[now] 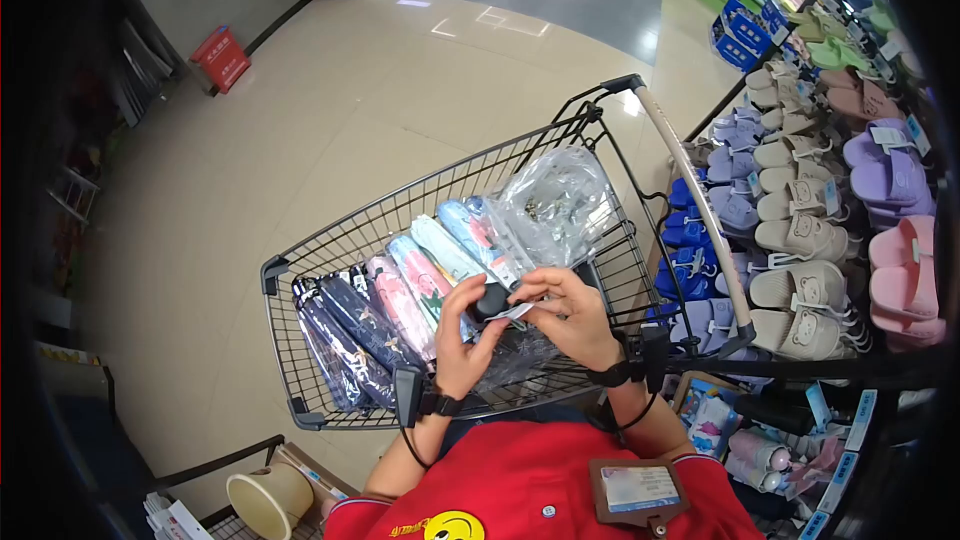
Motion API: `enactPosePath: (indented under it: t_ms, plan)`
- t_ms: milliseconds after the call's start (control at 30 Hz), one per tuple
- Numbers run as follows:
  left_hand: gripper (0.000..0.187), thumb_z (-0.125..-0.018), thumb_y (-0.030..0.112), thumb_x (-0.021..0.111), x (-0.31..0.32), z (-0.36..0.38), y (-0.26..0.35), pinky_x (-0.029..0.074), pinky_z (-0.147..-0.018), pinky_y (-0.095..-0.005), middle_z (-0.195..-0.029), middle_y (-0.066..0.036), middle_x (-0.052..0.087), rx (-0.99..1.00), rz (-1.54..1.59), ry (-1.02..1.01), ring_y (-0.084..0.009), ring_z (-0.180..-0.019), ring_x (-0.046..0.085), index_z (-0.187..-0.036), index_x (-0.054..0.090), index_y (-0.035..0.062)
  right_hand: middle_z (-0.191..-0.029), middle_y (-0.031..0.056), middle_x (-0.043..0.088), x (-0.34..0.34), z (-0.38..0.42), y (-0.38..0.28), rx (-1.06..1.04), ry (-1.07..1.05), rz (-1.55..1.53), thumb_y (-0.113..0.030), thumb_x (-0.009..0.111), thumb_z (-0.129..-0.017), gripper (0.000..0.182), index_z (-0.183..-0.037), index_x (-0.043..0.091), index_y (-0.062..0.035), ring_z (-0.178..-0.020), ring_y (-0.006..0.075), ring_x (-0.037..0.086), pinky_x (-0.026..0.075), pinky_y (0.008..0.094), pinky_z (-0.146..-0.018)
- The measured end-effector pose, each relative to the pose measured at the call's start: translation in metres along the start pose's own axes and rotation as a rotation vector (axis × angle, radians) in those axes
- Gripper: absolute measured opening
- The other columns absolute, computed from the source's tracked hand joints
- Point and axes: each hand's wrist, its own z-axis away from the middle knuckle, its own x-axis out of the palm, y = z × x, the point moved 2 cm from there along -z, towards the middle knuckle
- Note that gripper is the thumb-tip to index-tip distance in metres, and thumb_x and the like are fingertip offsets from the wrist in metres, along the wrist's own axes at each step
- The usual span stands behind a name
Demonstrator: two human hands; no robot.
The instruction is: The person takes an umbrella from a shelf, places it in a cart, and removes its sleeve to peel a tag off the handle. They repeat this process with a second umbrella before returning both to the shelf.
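Over the shopping cart [450, 155], my left hand [465, 345] closes round the black, rounded handle end of what looks like a folded umbrella [490, 302]. My right hand [572, 318] pinches a small white tag [518, 311] beside that handle. The umbrella's lower part is mostly hidden by my hands. Several folded umbrellas [402, 310] in clear sleeves lie side by side in the cart, navy, pink and light blue. Crumpled clear plastic bags [560, 195] fill the end near the cart's handle.
Racks of slippers [800, 220] run along the right, close to the cart handle [695, 205]. Packaged goods [765, 455] sit on a lower right shelf. A beige bucket [268, 502] is at bottom left. A red bin [220, 60] stands by the far wall, and blue baskets [742, 35] at the back.
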Motion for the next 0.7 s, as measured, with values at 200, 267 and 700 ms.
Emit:
enactPosePath:
  t_ms: [200,267,700]
  plan:
    - [0.018,-0.076,0.002,0.068,-0.007,-0.004,0.02,0.043,-0.087,-0.0357,-0.119,-0.018,0.054,-0.031,-0.116,0.045,-0.031,-0.106,0.054,-0.091,0.058,0.0038,-0.09,0.0124,0.064,-0.071,-0.063,0.078,0.04,0.384,0.229,-0.009,0.056,-0.087,0.016,-0.097,0.061,0.0026,-0.077,0.0186,0.065,0.052,0.0276,-0.066]
    - [0.014,-0.077,0.003,0.068,-0.008,-0.007,0.029,0.043,-0.088,-0.0351,-0.115,-0.017,0.055,-0.036,-0.174,0.05,-0.0298,-0.103,0.055,-0.088,0.059,0.0028,-0.088,0.0132,0.064,-0.085,-0.08,0.108,0.024,0.394,0.383,-0.01,0.058,-0.085,0.015,-0.093,0.063,0.0016,-0.077,0.0215,0.066,0.052,0.0288,-0.066]
    - [0.012,-0.089,0.007,0.057,-0.025,-0.002,0.054,0.048,-0.07,-0.0237,-0.088,-0.012,0.069,-0.221,-0.011,0.102,-0.0126,-0.079,0.064,-0.092,0.052,-0.0036,-0.089,0.0188,0.063,-0.063,-0.122,0.156,0.293,0.183,1.382,-0.021,0.054,-0.082,0.02,-0.092,0.064,-0.0058,-0.079,0.0371,0.062,0.051,0.0432,-0.071]
